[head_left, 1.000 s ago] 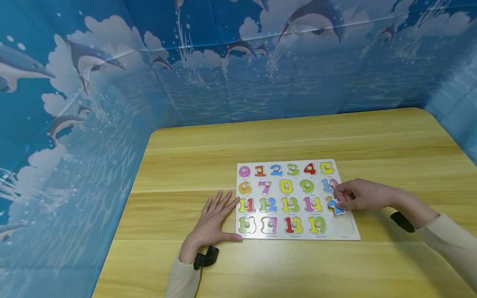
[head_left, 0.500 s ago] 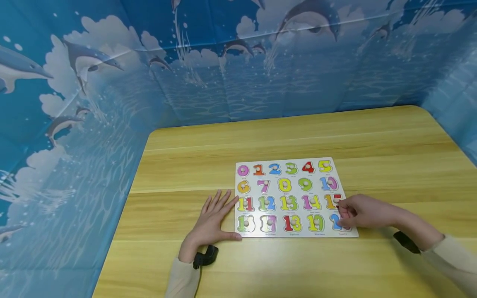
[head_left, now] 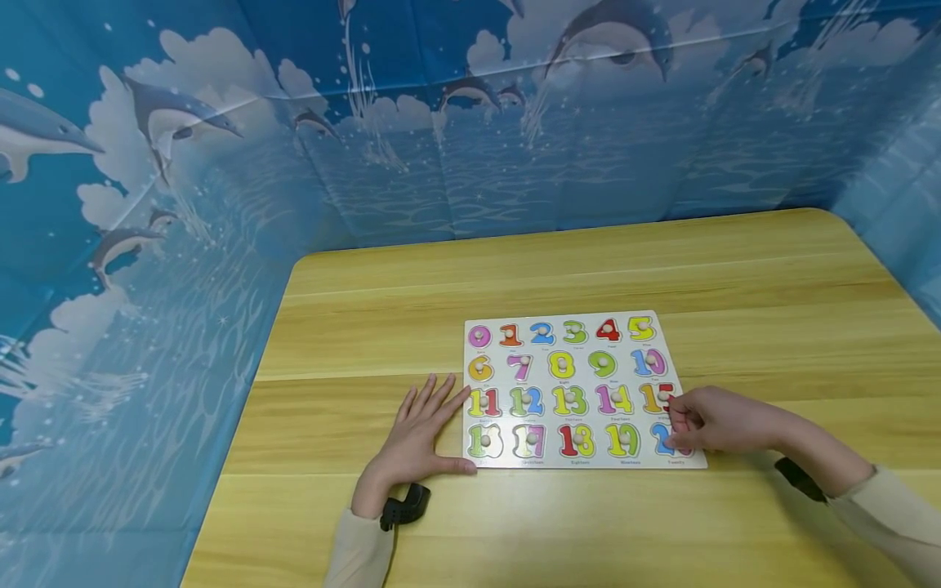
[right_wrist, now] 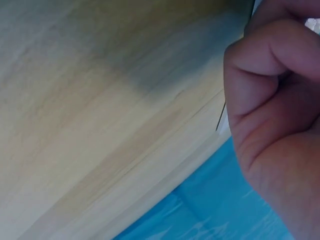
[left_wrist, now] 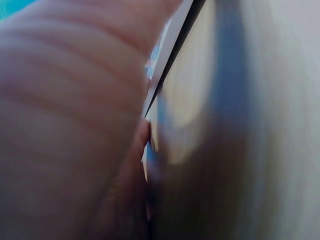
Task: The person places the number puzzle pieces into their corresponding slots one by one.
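Observation:
A white number puzzle board lies on the wooden table, its colourful knobbed number pieces seated in rows. My left hand rests flat with fingers spread, index finger and thumb touching the board's left edge. At the lower right corner my right hand pinches the number 20 puzzle piece with thumb and curled fingers. The 20 sits in its recess, and its knob and right part are hidden by the fingers. Just above it is the number 15 piece. The right wrist view shows the curled hand but not the piece.
The pale wooden table spreads around the board on all sides. A blue cloth printed with dolphins and clouds hangs behind and to the left. Both wrists carry black camera mounts, the left one close to the table.
My right hand has moved down and slightly toward the board's lower right corner. The number 20 piece, earlier lifted and tilted over the 15, now lies in its recess. My left hand stays put.

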A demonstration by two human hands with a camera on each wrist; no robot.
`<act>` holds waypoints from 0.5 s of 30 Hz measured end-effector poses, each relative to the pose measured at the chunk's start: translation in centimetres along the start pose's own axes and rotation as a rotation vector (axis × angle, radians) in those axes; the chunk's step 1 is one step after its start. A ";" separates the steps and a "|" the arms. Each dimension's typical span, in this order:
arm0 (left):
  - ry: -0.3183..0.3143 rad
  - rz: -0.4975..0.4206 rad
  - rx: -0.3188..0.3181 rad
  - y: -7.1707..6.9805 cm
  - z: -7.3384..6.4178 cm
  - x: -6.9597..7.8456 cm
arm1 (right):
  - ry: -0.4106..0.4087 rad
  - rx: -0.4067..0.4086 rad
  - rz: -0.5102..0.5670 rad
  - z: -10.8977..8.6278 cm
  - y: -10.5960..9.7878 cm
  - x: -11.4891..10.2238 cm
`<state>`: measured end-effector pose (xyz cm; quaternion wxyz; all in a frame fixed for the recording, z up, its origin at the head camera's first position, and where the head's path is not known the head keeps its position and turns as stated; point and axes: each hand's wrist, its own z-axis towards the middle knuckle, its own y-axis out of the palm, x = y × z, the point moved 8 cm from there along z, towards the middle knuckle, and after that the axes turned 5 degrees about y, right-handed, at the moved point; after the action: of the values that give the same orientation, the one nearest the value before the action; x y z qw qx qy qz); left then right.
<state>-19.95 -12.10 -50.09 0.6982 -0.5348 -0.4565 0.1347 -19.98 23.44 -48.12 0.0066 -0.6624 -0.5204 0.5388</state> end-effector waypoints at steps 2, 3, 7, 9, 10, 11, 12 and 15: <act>0.000 -0.004 0.000 0.0 0.0 0.0 | 0.010 -0.007 0.012 -0.1 0.0 0.0; -0.001 -0.006 0.001 0.0 0.0 0.0 | 0.011 -0.010 0.016 -0.1 0.0 0.0; 0.003 -0.007 0.006 0.0 0.0 0.1 | 0.017 -0.013 0.018 -0.2 -0.1 0.0; 0.008 -0.005 0.009 0.0 0.0 0.1 | 0.017 -0.012 0.016 -0.3 -0.1 0.0; 0.010 -0.003 0.009 0.0 0.1 0.1 | 0.017 -0.010 0.013 -0.3 -0.1 0.1; 0.014 -0.002 0.011 0.0 0.1 0.1 | 0.017 -0.009 0.012 -0.3 -0.1 0.1; 0.015 -0.002 0.012 0.0 0.1 0.1 | 0.017 -0.007 0.007 -0.3 -0.1 0.1; 0.012 -0.004 0.011 0.0 0.1 0.1 | 0.026 -0.004 -0.021 -0.2 -0.1 0.2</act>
<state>-19.99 -11.99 -50.07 0.7043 -0.5307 -0.4525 0.1324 -19.95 23.72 -48.14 0.0177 -0.6639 -0.5282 0.5290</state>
